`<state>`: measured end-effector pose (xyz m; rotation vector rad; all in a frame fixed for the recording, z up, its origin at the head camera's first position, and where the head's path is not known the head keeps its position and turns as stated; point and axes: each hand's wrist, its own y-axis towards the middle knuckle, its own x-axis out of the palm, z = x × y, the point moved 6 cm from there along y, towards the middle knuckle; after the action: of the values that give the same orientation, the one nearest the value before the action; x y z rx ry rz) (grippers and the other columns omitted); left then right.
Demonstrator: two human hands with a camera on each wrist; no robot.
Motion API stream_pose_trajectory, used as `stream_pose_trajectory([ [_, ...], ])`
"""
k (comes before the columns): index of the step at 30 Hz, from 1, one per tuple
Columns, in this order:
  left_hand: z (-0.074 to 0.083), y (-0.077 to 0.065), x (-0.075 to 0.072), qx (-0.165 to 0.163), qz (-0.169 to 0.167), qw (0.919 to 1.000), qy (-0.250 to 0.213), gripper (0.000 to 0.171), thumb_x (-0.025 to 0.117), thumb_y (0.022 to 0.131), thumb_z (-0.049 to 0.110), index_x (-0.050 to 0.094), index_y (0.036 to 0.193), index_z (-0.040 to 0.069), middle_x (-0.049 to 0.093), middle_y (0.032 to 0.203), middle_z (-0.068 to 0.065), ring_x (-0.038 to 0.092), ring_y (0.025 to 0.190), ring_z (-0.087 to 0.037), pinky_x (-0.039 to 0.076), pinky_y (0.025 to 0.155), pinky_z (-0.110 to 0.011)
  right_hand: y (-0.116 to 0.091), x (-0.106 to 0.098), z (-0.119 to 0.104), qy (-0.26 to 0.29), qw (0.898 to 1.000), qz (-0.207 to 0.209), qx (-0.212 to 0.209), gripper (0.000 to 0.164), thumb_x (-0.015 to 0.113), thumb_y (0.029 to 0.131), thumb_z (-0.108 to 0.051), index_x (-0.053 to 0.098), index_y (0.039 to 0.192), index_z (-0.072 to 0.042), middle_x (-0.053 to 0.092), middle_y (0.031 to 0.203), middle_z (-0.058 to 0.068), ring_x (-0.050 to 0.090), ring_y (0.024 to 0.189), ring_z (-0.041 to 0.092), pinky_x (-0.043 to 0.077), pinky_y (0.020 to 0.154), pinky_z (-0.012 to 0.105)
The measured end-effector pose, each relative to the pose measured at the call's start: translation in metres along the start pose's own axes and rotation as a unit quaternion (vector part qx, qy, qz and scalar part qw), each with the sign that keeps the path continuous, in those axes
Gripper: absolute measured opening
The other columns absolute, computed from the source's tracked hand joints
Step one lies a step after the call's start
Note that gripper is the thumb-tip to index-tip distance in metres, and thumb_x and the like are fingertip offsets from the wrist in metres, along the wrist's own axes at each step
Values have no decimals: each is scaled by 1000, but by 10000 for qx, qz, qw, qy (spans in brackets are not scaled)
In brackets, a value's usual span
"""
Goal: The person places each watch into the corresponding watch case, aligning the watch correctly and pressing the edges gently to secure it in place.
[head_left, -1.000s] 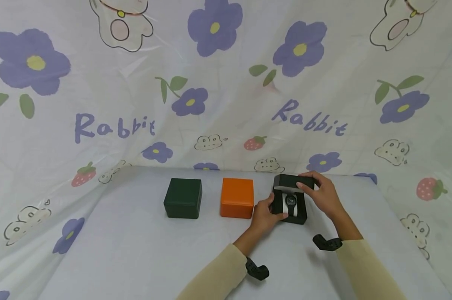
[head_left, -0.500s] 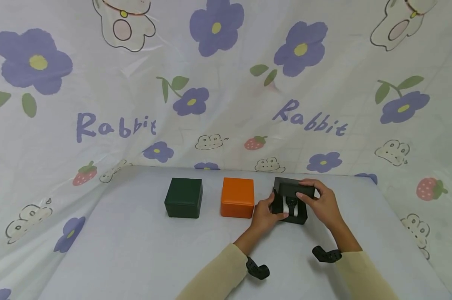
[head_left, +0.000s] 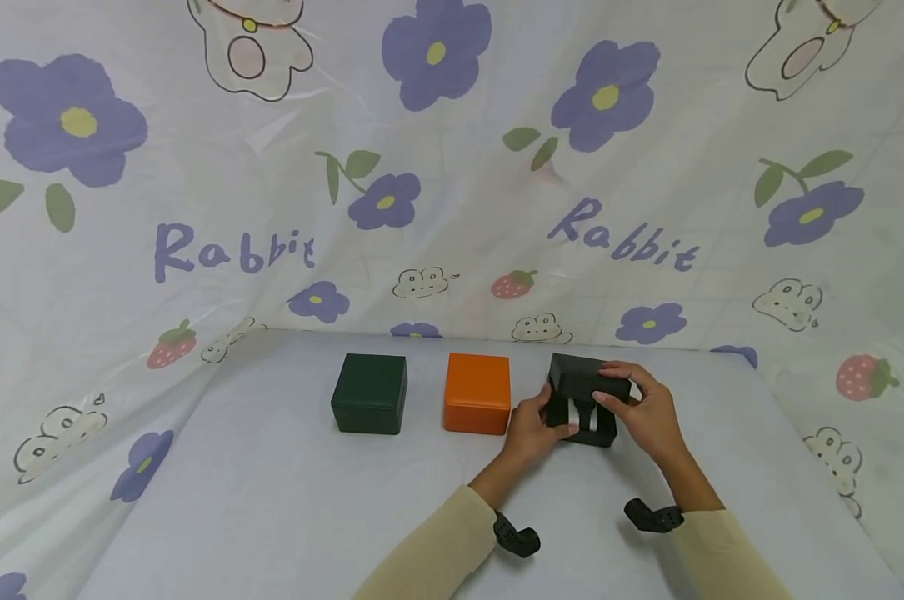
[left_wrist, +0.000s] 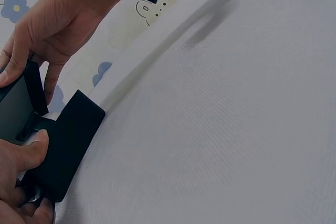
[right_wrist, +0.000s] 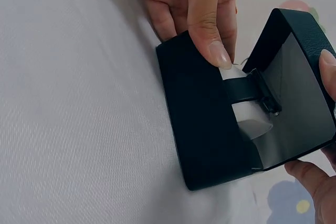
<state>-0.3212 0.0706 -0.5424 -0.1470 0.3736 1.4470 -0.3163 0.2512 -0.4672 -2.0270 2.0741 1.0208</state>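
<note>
At the right of the head view sits a black watch box (head_left: 605,433), its hinged lid (head_left: 575,377) tilted partway down over the base. A black watch (right_wrist: 244,89) lies inside, wrapped on a white cushion (right_wrist: 253,117); in the head view the lid covers most of its face. My left hand (head_left: 528,433) grips the base at the left side, with the thumb over the front rim. Fingers and thumb of my right hand (head_left: 646,412) pinch the lid at its right end. In the left wrist view the lid stands raised at an angle from the base (left_wrist: 73,145).
An orange box (head_left: 477,392) stands just left of my left hand, and a dark green box (head_left: 370,393) farther left. Both are closed. They rest on a white cloth-covered table (head_left: 332,508), with a printed curtain (head_left: 452,167) behind it.
The lid has swung forward and down under my right hand, from wide raised to partly covering the watch. My left hand keeps its hold on the base.
</note>
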Motion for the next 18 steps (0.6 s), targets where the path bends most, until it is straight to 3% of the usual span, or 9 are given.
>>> stream_pose_trajectory([
  [12,-3,0,-1,9,-136,9997,-179,82,85,84,18,42,151,-2,44,155,-12,47,139,-21,49,105,-29,-4,0,0,70,9999,104,59,39,81,88,-12,69,125,-7,60,138,9,55,127,19,48,89,9],
  [18,-2,-2,-3,36,-180,9986,-498,82,85,84,15,40,150,-5,42,155,-15,45,141,-24,47,107,-31,-5,1,3,64,10000,61,46,38,83,86,-11,70,121,-6,61,137,9,53,128,8,48,89,9],
])
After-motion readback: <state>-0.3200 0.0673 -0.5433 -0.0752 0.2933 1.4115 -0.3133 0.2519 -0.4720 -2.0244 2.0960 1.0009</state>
